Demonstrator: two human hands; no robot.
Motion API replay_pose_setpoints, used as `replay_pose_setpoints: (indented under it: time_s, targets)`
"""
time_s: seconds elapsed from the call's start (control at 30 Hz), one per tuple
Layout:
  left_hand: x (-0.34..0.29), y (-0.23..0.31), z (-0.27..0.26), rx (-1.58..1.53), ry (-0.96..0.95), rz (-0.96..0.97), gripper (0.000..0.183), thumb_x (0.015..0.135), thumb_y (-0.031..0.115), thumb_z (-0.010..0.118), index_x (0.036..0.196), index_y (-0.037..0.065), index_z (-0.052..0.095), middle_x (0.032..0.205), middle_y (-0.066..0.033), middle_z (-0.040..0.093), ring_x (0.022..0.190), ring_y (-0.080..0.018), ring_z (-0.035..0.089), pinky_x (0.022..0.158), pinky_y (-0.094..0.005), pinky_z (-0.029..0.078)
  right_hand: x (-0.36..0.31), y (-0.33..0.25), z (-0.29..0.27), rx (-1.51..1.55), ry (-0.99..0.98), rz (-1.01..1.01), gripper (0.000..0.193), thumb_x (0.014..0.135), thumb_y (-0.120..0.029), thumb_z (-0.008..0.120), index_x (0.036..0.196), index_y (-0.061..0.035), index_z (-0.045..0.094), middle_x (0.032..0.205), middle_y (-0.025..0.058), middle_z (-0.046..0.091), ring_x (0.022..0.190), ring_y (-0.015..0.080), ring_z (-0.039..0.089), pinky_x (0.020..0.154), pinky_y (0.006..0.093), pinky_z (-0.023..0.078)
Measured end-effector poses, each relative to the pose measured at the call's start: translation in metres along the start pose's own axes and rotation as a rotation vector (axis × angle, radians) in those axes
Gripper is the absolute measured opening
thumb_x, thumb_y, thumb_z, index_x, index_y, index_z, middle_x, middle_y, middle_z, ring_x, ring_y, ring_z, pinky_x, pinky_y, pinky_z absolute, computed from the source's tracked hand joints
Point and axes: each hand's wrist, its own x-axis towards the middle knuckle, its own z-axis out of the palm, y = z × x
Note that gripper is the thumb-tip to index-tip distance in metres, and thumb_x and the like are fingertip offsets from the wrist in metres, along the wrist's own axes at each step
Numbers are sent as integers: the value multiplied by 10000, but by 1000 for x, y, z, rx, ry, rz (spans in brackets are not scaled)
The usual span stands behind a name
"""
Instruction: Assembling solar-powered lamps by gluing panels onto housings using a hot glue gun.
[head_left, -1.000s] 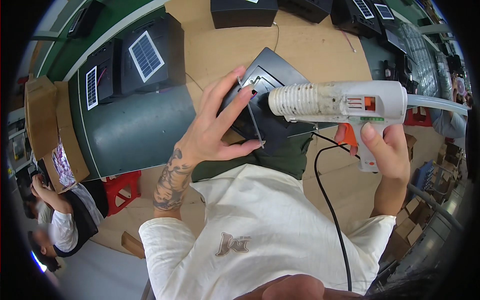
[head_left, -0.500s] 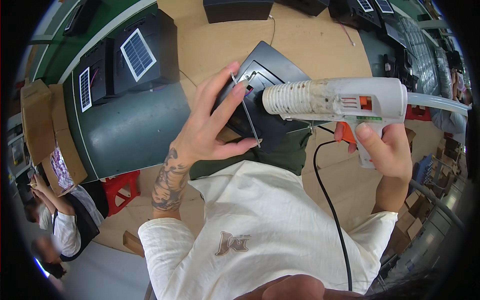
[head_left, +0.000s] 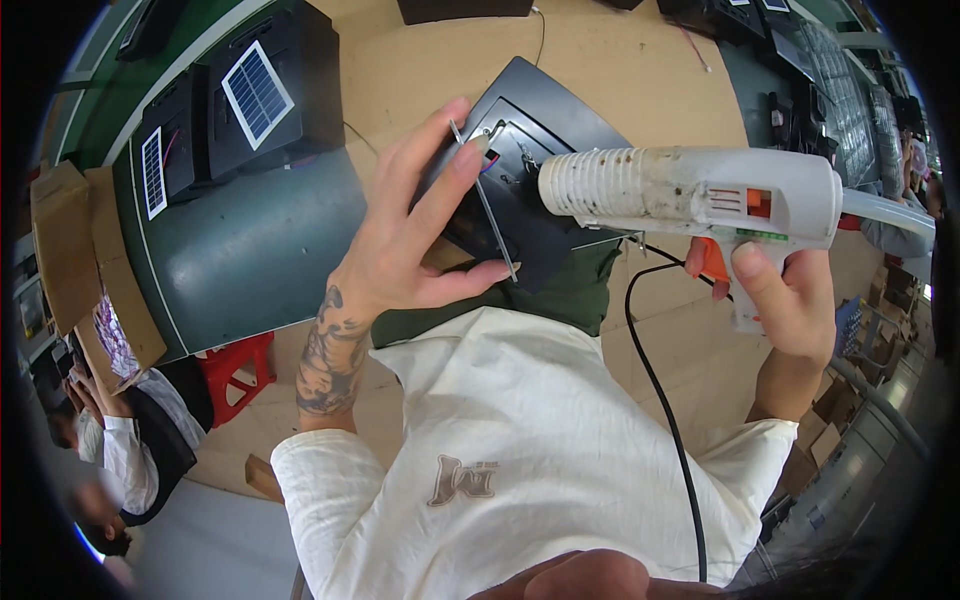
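One carton (head_left: 65,245): purplish contents (head_left: 116,342) | left hand (head_left: 395,255): panel (head_left: 489,208) | right hand (head_left: 797,298): glue gun (head_left: 690,188)

The white, ribbed plastic glue gun (head_left: 690,190) has brown speckles and an orange trigger (head_left: 714,261); the angular plastic housing (head_left: 560,108) is black, one rectangular solar panel (head_left: 258,95) blue-gridded.

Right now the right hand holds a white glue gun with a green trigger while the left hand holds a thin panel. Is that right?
Not quite: the trigger is orange, not green, as the head view shows. The right hand does hold the white glue gun, and the left hand holds the thin panel.
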Motion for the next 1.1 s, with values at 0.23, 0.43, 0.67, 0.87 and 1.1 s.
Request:
replay_pose_setpoints:
  time_s: [0.23,0.43,0.67,0.87,1.1]
  targets:
    - [-1,2,-1,17,-1,-17,935,626,229,891,1431,11,471,1464,-302,397,1291,-444,468,1056,-479,384,1,2,0,-19,-10,-14,354,950,-254,649,1156,33,635,921,88,703,803,119,638,622,240,509]
    - [-4,-2,-2,59,-15,11,970,611,203,792,1478,-1,408,1490,-319,367,1336,-468,452,1088,-507,376,-2,-2,3,-27,40,-13,370,946,-245,648,1185,36,615,911,86,696,795,117,631,615,236,503]
    - [1,3,-3,8,-1,-14,919,632,225,888,1427,14,479,1469,-289,398,1285,-435,469,1057,-472,381,-4,-8,1,-98,21,-23,375,944,-242,653,1189,39,609,898,85,691,772,106,616,608,228,487]
    - [2,4,-3,0,6,-11,913,633,213,887,1427,18,480,1475,-282,394,1281,-432,469,1054,-470,384,-4,-21,-4,-248,-18,-7,436,939,-258,650,1225,59,559,918,116,687,761,139,624,596,239,487]
    - [2,5,-3,-2,18,-9,925,624,187,890,1436,26,476,1475,-278,393,1269,-430,476,1048,-469,391,-9,-26,-6,-117,1,-81,422,932,-248,657,1218,51,577,905,106,696,764,137,642,587,239,489]
